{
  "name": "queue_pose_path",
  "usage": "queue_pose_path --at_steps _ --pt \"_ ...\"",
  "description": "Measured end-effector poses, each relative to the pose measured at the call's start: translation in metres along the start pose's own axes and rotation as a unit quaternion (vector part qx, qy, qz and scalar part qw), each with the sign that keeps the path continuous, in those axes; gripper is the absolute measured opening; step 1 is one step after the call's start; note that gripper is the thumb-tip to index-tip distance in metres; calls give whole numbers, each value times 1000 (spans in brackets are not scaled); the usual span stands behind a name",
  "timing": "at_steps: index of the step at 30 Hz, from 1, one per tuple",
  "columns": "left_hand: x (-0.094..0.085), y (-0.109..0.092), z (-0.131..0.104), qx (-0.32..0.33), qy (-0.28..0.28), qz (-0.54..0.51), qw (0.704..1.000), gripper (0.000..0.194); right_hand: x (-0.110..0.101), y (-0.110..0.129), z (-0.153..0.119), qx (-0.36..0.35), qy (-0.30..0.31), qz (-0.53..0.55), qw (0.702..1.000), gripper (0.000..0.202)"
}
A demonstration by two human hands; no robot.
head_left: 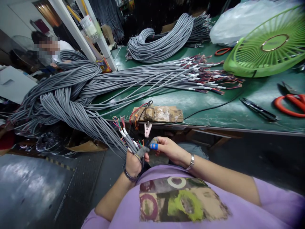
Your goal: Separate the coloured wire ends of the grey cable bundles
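Note:
My left hand (pixel 133 162) grips a bunch of grey cables (pixel 124 135) near their stripped ends, where short coloured wires fan out. My right hand (pixel 166 149), with a blue cap on one fingertip and grey tape on another, pinches the wire ends of one cable just beside the left hand. Both hands are in front of my chest, below the front edge of the green table (pixel 214 111). The held cables run up and left into a big hanging bundle of grey cables (pixel 66 101).
A taped cardboard block (pixel 159 114) with a clip sits on the table edge. More cables with stripped ends (pixel 202 76) lie across the table beside a green fan guard (pixel 269 47), black cutters (pixel 258 109) and red-handled scissors (pixel 289 105). A person sits at far left (pixel 47 47).

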State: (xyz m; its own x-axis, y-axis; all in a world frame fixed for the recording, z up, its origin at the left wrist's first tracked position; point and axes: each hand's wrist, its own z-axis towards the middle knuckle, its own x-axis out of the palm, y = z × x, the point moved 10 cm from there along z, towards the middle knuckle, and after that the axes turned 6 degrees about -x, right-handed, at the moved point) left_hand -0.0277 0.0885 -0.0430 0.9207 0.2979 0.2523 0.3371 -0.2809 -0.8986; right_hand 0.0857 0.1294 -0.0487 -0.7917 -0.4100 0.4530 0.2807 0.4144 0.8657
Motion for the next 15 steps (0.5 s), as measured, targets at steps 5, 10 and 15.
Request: queue_pose_path --at_steps 5,10,15 --pt "7 -3 5 -31 69 -23 997 32 -14 -3 17 45 -21 125 991 35" --pt "14 -5 10 -71 96 -20 993 33 -1 7 38 59 33 142 988 37" --pt "20 -6 14 -82 102 -19 991 32 16 18 46 24 64 150 986 30"
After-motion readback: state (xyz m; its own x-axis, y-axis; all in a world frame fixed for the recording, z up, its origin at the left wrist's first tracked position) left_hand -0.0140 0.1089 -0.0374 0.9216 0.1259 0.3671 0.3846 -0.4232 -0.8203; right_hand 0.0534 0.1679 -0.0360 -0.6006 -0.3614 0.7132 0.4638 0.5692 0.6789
